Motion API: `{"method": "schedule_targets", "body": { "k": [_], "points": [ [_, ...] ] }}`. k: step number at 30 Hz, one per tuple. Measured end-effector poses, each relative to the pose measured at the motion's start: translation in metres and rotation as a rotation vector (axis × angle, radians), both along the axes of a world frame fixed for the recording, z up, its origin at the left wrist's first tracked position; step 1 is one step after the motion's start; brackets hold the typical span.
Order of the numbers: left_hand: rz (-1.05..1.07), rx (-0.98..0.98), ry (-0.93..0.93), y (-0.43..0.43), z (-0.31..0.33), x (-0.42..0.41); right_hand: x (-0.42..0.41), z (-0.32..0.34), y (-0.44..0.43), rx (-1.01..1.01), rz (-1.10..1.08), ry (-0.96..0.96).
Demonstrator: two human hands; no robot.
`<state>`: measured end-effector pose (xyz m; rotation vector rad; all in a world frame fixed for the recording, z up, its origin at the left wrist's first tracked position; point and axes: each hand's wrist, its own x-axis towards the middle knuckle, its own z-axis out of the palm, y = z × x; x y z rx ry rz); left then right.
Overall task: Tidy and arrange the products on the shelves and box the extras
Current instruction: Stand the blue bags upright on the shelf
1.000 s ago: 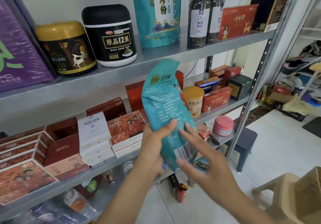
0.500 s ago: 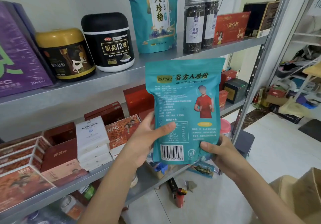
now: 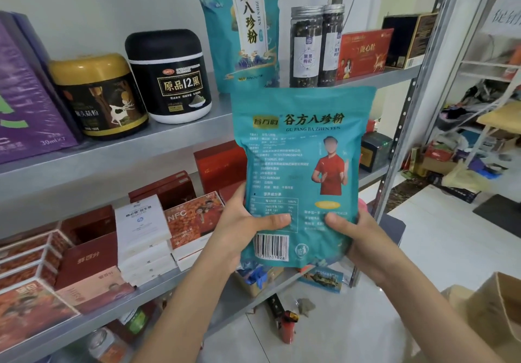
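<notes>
Left hand and right hand pinch the teal pouch low; it would best stand front-outward beside the twin pouch.

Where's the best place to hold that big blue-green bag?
Low down, one hand from each side, as the left hand and right hand do: the teal pouch is wide, flat and upright, so gripping both bottom edges should steady it.

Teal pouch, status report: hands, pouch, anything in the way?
Left hand and right hand grip the teal pouch low, thumbs on its label side. Pouch upright, off the shelves. Matching pouch and two jars behind it on top shelf.
</notes>
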<state>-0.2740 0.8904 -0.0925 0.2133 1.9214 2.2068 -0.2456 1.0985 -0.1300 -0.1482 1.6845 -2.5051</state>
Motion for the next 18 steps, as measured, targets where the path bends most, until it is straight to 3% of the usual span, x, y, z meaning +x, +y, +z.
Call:
{"method": "schedule_targets", "body": {
  "k": [3, 6, 8, 12, 18],
  "points": [
    [0.116, -0.135, 0.136, 0.009, 0.007, 0.005, 0.003, 0.007, -0.005, -0.079, -0.149, -0.021],
    [0.439, -0.484, 0.551, 0.016, 0.019, 0.006, 0.006, 0.017, -0.011, -0.097, -0.358, 0.001],
    [0.354, -0.469, 0.668, 0.024, 0.029, 0.012, 0.007, 0.024, -0.019, -0.056, -0.492, 0.071],
    [0.066, -0.349, 0.611, 0.05, 0.046, 0.029, 0.006, 0.028, -0.044, 0.135, -0.683, 0.3],
    [0.279, -0.057, 0.475, 0.072, 0.074, 0.022, 0.001, 0.002, -0.083, 0.428, -0.838, 0.496]
  ]
}}
